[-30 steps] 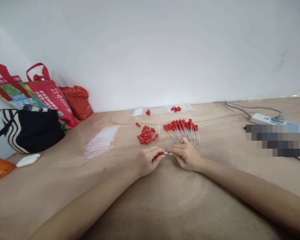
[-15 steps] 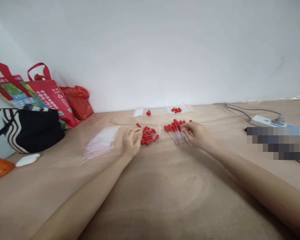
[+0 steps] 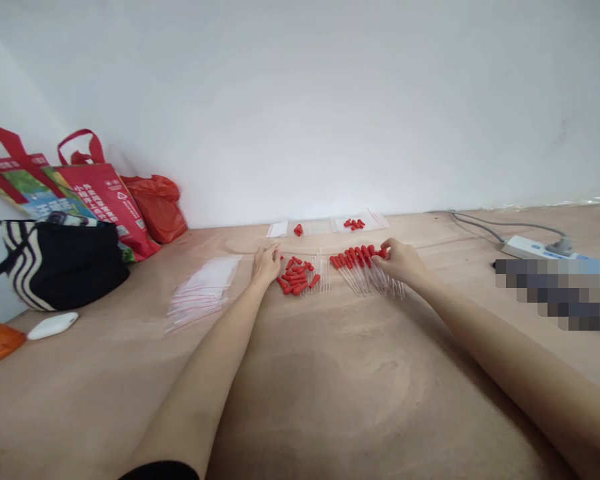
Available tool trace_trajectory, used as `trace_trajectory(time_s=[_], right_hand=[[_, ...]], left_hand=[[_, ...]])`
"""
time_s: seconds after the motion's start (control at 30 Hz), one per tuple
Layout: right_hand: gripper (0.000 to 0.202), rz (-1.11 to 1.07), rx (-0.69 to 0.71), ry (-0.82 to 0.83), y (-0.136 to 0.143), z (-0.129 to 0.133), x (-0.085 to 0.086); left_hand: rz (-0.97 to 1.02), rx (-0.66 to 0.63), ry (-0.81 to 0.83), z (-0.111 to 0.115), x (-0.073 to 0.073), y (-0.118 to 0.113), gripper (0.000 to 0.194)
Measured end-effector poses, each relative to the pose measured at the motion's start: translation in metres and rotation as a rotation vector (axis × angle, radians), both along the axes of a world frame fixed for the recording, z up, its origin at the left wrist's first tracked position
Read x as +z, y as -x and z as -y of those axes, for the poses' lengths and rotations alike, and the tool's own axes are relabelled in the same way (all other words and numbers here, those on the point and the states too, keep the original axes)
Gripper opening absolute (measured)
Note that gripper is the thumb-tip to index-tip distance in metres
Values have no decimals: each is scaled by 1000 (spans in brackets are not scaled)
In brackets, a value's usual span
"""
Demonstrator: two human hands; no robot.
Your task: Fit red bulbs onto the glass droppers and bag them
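Note:
My left hand [image 3: 267,265] is closed at the far left edge of a loose pile of red rubber bulbs [image 3: 296,279], its fingertips pinched on one bulb that they mostly hide. Just right of that pile lie several bare thin glass tubes [image 3: 324,275]. Further right, glass droppers with red bulbs [image 3: 355,259] lie side by side in a slanted row. At the right end of this row, my right hand [image 3: 399,260] pinches the red bulb of a dropper [image 3: 381,253] between thumb and fingers.
Clear zip bags [image 3: 205,287] lie fanned out on the left. Near the wall are a bag with red bulbs [image 3: 363,221], tubes and a small white bag [image 3: 278,229]. Shopping bags [image 3: 100,193], a black bag [image 3: 80,267] and a white case [image 3: 53,325] stand left; a power strip [image 3: 527,247] lies right.
My left hand has moved up and back to a bulb that lay apart from the pile. My right hand has shifted slightly right, and the dropper row now shows more evenly spread.

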State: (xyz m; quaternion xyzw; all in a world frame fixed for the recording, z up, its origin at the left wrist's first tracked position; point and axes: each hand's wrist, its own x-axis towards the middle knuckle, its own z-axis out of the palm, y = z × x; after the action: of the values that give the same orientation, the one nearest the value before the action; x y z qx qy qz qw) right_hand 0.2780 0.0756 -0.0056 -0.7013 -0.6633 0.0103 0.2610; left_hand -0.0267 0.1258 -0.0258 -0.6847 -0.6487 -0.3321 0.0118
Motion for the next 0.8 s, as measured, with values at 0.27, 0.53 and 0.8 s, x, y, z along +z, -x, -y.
trace_trajectory(time_s=[0.27, 0.53, 0.8], right_hand=[[26, 67, 103, 92, 72, 9, 15], [26, 164, 89, 340, 105, 5, 21], [34, 147, 117, 411, 112, 4, 22]], left_hand=[[29, 19, 52, -15, -1, 2, 8], [304, 115, -55, -14, -3, 14, 35], [618, 75, -148, 0, -9, 22, 13]])
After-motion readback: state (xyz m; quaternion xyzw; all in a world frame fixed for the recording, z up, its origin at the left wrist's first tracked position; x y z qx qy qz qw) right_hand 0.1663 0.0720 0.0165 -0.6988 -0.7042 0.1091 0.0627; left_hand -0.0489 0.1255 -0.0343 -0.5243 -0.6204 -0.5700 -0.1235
